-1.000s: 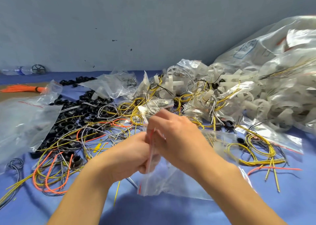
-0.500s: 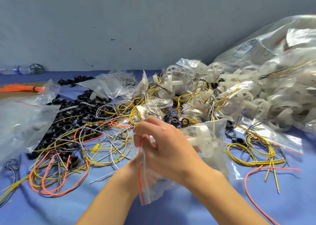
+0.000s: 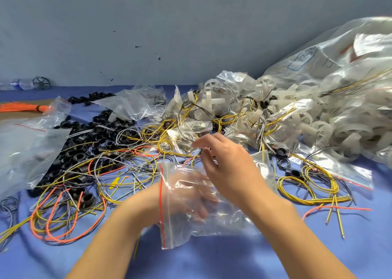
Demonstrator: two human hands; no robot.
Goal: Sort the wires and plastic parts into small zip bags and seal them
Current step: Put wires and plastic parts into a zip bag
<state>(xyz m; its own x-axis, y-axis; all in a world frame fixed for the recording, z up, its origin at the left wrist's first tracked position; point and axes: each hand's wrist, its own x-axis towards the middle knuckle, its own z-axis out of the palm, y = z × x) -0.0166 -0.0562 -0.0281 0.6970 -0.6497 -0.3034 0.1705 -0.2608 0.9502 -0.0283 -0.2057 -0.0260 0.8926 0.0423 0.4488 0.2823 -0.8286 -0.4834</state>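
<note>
A clear zip bag (image 3: pixel 224 219) with a red seal strip hangs low in the middle, its mouth turned left. My left hand (image 3: pixel 191 196) shows blurred through the plastic and holds the bag up; whether it is inside or behind the bag I cannot tell. Above it, my right hand (image 3: pixel 224 162) is off the bag, its loosely bent fingertips over the tangle of yellow, grey and orange wires (image 3: pixel 131 172). Black plastic rings (image 3: pixel 84 143) lie at the left, white plastic parts (image 3: pixel 318 126) at the right.
Blue cloth (image 3: pixel 233 261) covers the table. Loose empty and filled zip bags (image 3: pixel 27 151) lie at the left and centre back. A big clear sack (image 3: pixel 339 62) of white parts fills the right. Yellow wire coils (image 3: pixel 311 183) sit right of my hands. An orange wire bundle (image 3: pixel 21 108) lies far left.
My right hand let go of the bag's mouth and moved up over the wire pile. The bag swung lower and opened out over my left hand.
</note>
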